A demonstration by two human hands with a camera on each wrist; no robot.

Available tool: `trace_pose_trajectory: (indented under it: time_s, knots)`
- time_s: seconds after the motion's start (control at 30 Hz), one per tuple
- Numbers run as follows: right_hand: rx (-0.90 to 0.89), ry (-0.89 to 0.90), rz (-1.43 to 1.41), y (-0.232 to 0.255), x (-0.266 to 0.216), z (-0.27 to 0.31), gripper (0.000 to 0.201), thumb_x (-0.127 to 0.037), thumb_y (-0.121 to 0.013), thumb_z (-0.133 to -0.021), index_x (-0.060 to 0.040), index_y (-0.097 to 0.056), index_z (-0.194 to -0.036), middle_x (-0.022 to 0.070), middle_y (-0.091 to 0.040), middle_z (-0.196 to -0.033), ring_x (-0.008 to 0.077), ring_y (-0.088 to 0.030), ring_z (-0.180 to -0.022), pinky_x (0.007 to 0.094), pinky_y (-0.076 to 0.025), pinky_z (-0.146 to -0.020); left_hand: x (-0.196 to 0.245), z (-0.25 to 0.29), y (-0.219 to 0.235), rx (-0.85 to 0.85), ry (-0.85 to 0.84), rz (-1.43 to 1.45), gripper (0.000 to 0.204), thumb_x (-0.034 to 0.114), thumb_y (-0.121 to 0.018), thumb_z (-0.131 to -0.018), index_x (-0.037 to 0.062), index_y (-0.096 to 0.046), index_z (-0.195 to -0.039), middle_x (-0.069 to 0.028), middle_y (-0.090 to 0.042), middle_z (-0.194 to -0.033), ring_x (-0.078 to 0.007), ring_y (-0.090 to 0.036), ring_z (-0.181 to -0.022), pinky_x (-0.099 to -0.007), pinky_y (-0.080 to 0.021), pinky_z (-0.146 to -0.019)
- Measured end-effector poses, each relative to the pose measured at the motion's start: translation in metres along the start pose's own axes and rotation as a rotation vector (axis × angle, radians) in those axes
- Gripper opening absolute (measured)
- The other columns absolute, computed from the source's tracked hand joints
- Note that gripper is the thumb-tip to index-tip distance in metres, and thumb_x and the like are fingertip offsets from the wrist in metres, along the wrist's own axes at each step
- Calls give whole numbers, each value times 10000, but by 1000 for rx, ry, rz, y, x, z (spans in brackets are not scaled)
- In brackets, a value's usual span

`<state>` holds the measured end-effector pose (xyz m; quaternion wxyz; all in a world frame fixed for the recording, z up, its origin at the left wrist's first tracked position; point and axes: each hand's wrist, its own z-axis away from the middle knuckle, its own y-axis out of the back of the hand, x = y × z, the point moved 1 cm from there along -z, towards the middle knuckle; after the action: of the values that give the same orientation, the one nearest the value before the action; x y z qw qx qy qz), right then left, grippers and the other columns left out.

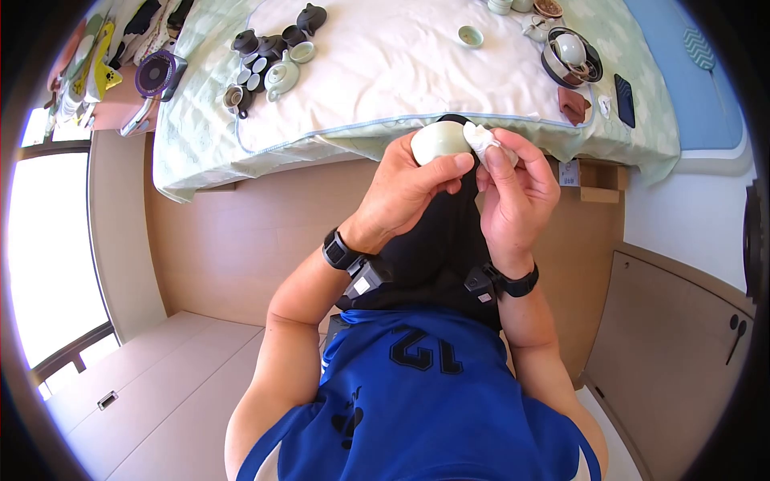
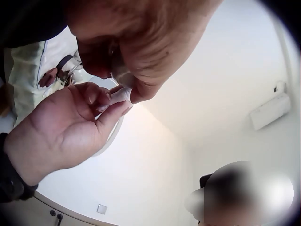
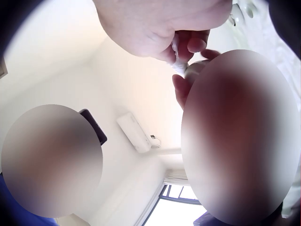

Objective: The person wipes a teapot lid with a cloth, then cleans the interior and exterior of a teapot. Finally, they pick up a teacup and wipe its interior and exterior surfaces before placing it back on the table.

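My left hand (image 1: 403,186) grips a pale green teacup (image 1: 437,146), its thumb across the near side, just in front of the table edge. A crumpled white tissue (image 1: 479,139) is pinched between the thumb and fingers of my right hand (image 1: 517,196), right at the cup's rim. In the left wrist view, the tissue (image 2: 121,95) shows between the two hands, while the left hand (image 2: 146,42) hides most of the cup. The right wrist view shows the right hand (image 3: 164,23) above a small part of the cup (image 3: 194,70).
On the cloth-covered table (image 1: 385,60), dark teapots and cups stand left around a pale green teapot (image 1: 281,78). A small cup (image 1: 471,36) sits farther back. To the right are a round vessel (image 1: 570,52), a brown cloth (image 1: 573,106) and a phone (image 1: 624,101).
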<state>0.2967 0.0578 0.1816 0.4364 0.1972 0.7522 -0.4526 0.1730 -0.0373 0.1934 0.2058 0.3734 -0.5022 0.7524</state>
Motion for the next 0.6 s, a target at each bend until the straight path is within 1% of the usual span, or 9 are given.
trace_pose_trajectory:
  time_s: [0.1,0.2,0.3,0.4,0.5,0.6]
  knots:
    - [-10,-23,10,-2,0,2,224,-12,-741,-970,44,-720,-1186,98,-733,-952,102,-616,-705,228,-485,-605,-4,-4,5,52,-226,-243,352,142,-782,-957,21,-605,-1236,-67,-699,-965,-109,-631,-765,-282,-540,-691]
    - [-17,-24,13,-4,0,3,224,-18,-744,-970,43,-721,-1184,95,-732,-946,100,-614,-696,224,-482,-597,2,3,-4,111,-324,-301,395,172,-763,-981,18,-563,-1285,-72,-705,-936,-108,-614,-677,-267,-535,-628]
    - [-15,-19,17,-4,1,2,225,-22,-745,-970,43,-721,-1184,95,-731,-943,100,-614,-694,223,-481,-593,3,6,-1,55,-308,-438,408,200,-713,-1022,22,-521,-1335,-77,-708,-918,-107,-597,-623,-247,-508,-562]
    - [-23,-16,12,-2,2,3,224,-27,-743,-973,43,-721,-1184,97,-731,-950,101,-617,-698,224,-482,-594,4,7,-1,20,-260,-383,373,242,-702,-1036,45,-539,-1307,-46,-672,-878,-67,-596,-627,-212,-474,-527]
    - [-27,-44,14,-1,2,5,231,-31,-739,-977,47,-717,-1193,99,-730,-955,104,-627,-709,227,-487,-598,2,8,2,3,-220,-450,399,343,-522,-1118,20,-504,-1352,-99,-687,-908,-108,-592,-627,-231,-455,-528]
    - [-38,-75,27,-3,0,6,249,-33,-737,-979,58,-710,-1209,99,-728,-955,109,-639,-726,232,-497,-606,-5,5,8,-44,-158,-272,462,427,-434,-1139,19,-508,-1343,-112,-671,-908,-112,-564,-611,-233,-425,-516]
